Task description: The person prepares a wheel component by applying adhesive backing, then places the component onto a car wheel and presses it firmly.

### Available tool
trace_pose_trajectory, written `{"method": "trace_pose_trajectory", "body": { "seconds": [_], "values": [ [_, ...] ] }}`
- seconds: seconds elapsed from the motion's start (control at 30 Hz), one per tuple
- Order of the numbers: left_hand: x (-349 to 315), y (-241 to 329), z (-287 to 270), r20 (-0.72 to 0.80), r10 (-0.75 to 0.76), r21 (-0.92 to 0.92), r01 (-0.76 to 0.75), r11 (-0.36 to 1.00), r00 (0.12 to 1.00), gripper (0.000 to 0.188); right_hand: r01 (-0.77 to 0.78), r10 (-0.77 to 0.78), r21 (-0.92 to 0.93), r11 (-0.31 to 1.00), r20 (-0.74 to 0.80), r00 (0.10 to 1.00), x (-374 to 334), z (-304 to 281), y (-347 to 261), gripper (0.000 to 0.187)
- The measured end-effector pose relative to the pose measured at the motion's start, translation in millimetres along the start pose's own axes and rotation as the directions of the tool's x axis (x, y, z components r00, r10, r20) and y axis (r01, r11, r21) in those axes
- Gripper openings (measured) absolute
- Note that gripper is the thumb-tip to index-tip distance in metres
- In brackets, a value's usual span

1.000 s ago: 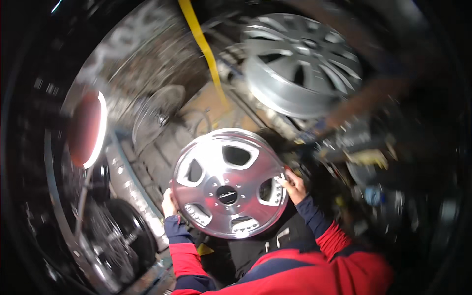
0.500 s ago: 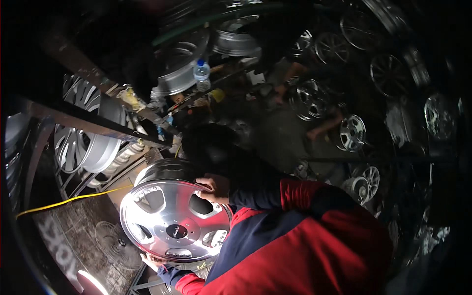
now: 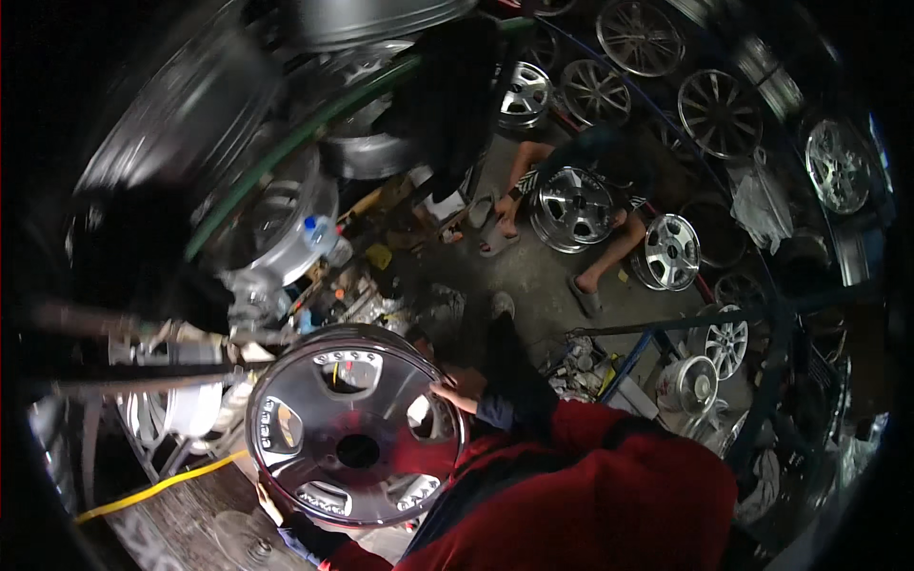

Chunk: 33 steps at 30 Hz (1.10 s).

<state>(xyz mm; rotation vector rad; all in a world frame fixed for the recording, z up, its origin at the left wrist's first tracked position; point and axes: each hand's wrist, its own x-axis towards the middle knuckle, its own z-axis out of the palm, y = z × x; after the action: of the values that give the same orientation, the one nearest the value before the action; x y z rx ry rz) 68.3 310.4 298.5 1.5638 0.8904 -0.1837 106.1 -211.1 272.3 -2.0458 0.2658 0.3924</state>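
Two-handed, holding a round polished-silver metal wheel in half-closed right hand and, seemingly, half-closed left hand; could drop it by loosening either.

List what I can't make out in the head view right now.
All in the head view:
Back of the held wheel: hidden by its own face.
Left hand: some fingers hidden by the rim.
Silver wheel at top: cut off by the upper edge.
Fan: blurred.
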Motion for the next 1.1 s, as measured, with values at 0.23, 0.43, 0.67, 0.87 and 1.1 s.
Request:
{"method": "trace_pose_trajectory", "body": {
  "seconds": [0.23,0.43,0.67,0.87,1.1],
  "values": [
    [98.9,90.6,239.7,0.399,0.114,0.394,-0.282,0.875,0.910,0.040,-0.328,0.334,0.065,0.943,-0.207,0.920,7.5,-109.7,136.6,0.075],
    [84.0,137.0,519.6,0.623,0.045,0.542,-0.472,0.695,0.781,0.042,-0.563,0.616,0.256,0.786,-0.404,0.676,0.5,-262.1,194.1,0.050],
    [-10.5,192.7,762.2,0.847,0.017,0.276,-0.468,0.839,0.531,0.055,-0.260,0.538,0.472,0.843,-0.747,0.389,-27.5,-399.9,218.0,0.036],
    [-64.1,248.2,879.8,0.794,0.317,0.250,-0.753,0.608,0.519,0.052,-0.042,0.457,0.482,0.875,-0.794,0.400,-51.3,-517.3,156.9,0.036],
    [-126.3,337.1,1023.7,0.941,0.241,0.059,-0.814,0.578,0.239,0.057,0.290,0.368,0.407,0.866,-0.912,0.181,-56.0,-579.4,147.2,0.031]
  ]
}}
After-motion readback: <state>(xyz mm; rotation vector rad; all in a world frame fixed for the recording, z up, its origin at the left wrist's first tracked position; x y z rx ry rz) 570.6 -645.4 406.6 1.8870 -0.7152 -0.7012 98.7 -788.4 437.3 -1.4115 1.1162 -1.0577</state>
